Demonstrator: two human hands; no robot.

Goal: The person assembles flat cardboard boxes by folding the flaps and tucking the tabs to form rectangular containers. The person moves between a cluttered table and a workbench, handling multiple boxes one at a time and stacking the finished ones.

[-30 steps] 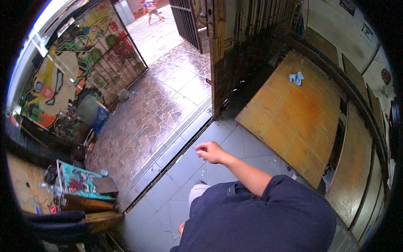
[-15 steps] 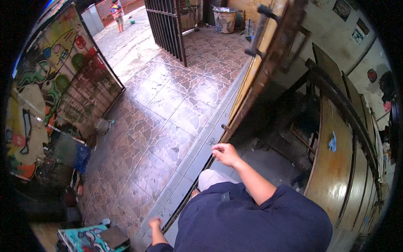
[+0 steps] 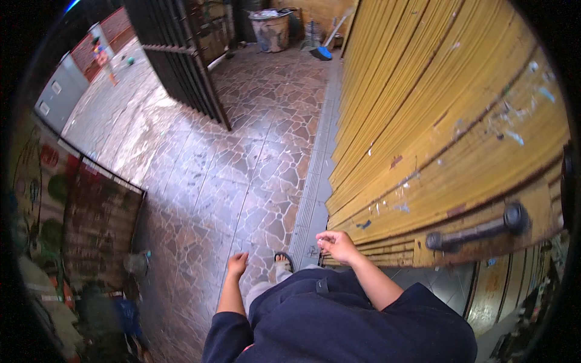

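My right hand (image 3: 336, 244) hangs in front of me with its fingers loosely curled and nothing in it, close to the lower edge of a yellow slatted rolling shutter (image 3: 442, 115). A dark metal handle (image 3: 473, 230) is fixed near the shutter's bottom, to the right of that hand. My left hand (image 3: 236, 264) swings low over the stone-paved floor (image 3: 242, 157), fingers bent, holding nothing. One sandalled foot (image 3: 282, 261) shows between the hands.
A grooved floor track (image 3: 315, 169) runs along the shutter's base. A black barred gate (image 3: 181, 54) stands open at the back. A grey bin (image 3: 271, 29) and a blue broom (image 3: 322, 51) stand by the far wall. A mesh fence (image 3: 97, 230) borders the left.
The view has swung from the tiled interior to the paved yard. The yellow shutter now fills the right side, and my left hand has come into view.
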